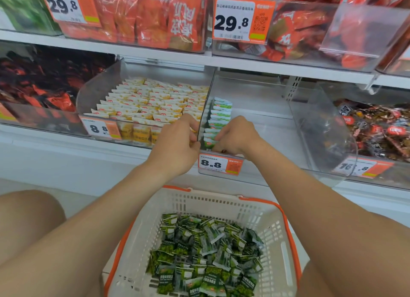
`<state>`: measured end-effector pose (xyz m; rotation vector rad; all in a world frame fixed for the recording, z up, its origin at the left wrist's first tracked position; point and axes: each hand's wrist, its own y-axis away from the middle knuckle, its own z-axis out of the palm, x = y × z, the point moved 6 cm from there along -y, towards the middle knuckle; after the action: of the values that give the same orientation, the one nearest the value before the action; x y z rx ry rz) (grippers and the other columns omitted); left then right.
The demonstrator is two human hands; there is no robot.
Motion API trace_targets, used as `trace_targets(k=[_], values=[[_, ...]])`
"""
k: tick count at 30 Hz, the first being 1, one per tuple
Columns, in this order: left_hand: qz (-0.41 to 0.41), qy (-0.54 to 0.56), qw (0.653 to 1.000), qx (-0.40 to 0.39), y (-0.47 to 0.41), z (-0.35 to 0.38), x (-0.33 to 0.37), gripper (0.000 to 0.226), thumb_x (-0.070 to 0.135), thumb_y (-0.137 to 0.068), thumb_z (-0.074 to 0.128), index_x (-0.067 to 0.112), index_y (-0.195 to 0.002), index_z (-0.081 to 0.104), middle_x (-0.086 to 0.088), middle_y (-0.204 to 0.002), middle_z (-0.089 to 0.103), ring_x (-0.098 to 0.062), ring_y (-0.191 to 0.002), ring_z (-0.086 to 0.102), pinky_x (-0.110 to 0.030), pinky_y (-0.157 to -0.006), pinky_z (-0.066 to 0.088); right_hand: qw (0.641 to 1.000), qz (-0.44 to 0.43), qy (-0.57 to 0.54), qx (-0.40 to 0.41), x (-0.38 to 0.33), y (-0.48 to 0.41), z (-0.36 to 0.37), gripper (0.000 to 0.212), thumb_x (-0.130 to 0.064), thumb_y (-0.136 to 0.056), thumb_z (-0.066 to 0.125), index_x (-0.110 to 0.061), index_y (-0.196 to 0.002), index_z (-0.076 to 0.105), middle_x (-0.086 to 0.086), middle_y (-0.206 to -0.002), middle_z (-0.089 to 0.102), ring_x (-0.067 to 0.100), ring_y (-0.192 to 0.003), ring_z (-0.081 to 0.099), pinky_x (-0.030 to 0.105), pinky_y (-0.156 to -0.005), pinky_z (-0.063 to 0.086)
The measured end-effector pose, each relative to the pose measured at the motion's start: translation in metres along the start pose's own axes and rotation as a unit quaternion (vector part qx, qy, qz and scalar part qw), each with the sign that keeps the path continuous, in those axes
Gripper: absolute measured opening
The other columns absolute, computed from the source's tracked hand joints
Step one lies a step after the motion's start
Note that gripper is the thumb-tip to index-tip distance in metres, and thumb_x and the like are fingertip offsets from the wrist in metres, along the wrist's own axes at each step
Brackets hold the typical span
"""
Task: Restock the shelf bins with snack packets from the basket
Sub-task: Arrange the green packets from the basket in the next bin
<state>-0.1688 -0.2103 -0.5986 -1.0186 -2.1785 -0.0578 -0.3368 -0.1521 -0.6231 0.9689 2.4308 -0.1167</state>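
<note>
Your left hand grips the bin wall; your right hand pinches the green packets. Unsupported, that upright row may topple sideways

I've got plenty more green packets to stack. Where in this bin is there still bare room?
The clear bin is bare from the row of green packets along its left wall across to its right wall. Crowded: that row's front, where the right hand pinches packets and the left hand holds the wall, and the full yellow-packet bin next door.
</note>
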Motion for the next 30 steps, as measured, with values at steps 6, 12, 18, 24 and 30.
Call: trace_targets(k=[6, 12, 18, 24, 30], values=[[0.008, -0.008, 1.0, 0.0, 0.001, 0.001, 0.002, 0.028, 0.01, -0.093, 0.07, 0.022, -0.114, 0.055, 0.008, -0.09, 0.062, -0.014, -0.08, 0.062, -0.032, -0.07, 0.048, 1.0, -0.002, -0.016, 0.002, 0.005, -0.003, 0.002, 0.028, -0.022, -0.065, 0.092, -0.009, -0.086, 0.08, 0.004, -0.086, 0.076, 0.017, -0.087, 0.07, 0.036, -0.081, 0.062], [0.019, 0.013, 1.0, -0.004, 0.007, 0.0, -0.001, 0.022, 0.013, -0.097, 0.066, 0.02, -0.115, 0.056, 0.01, -0.083, 0.065, -0.008, -0.077, 0.063, -0.022, -0.065, 0.047, 0.996, -0.049, -0.017, 0.075, 0.006, 0.026, -0.034, 0.024, -0.031, -0.089, 0.074, -0.008, -0.092, 0.077, 0.009, -0.076, 0.074, 0.025, -0.077, 0.071, 0.035, -0.078, 0.058], [0.017, -0.108, 0.994, -0.02, 0.031, 0.013, -0.007, 0.011, 0.03, -0.097, 0.061, 0.023, -0.098, 0.053, 0.001, -0.078, 0.063, -0.025, -0.074, 0.061, -0.04, -0.061, 0.052, 0.984, -0.152, 0.005, 0.096, -0.01, 0.128, -0.025, 0.015, -0.029, -0.081, 0.055, -0.025, -0.079, 0.069, -0.005, -0.061, 0.065, 0.019, -0.065, 0.066, 0.033, -0.068, 0.058], [0.076, -0.272, 0.892, -0.354, 0.092, 0.079, -0.017, 0.013, 0.034, -0.098, 0.054, 0.024, -0.101, 0.061, -0.003, -0.099, 0.062, -0.028, -0.094, 0.062, -0.039, -0.073, 0.054, 0.96, -0.103, 0.177, -0.193, 0.048, 0.151, 0.084, 0.015, -0.028, -0.086, 0.06, -0.02, -0.092, 0.071, 0.003, -0.091, 0.066, 0.025, -0.085, 0.065, 0.041, -0.073, 0.06], [0.113, -0.29, 0.8, -0.513, 0.135, 0.132, -0.034, 0.02, 0.02, -0.104, 0.047, 0.01, -0.103, 0.064, -0.006, -0.088, 0.06, -0.025, -0.071, 0.052, -0.039, -0.063, 0.043, 0.912, -0.055, 0.296, -0.279, 0.131, 0.117, 0.175, 0.015, -0.015, -0.095, 0.057, -0.014, -0.082, 0.05, 0.006, -0.083, 0.055, 0.02, -0.068, 0.052, 0.036, -0.066, 0.048]])
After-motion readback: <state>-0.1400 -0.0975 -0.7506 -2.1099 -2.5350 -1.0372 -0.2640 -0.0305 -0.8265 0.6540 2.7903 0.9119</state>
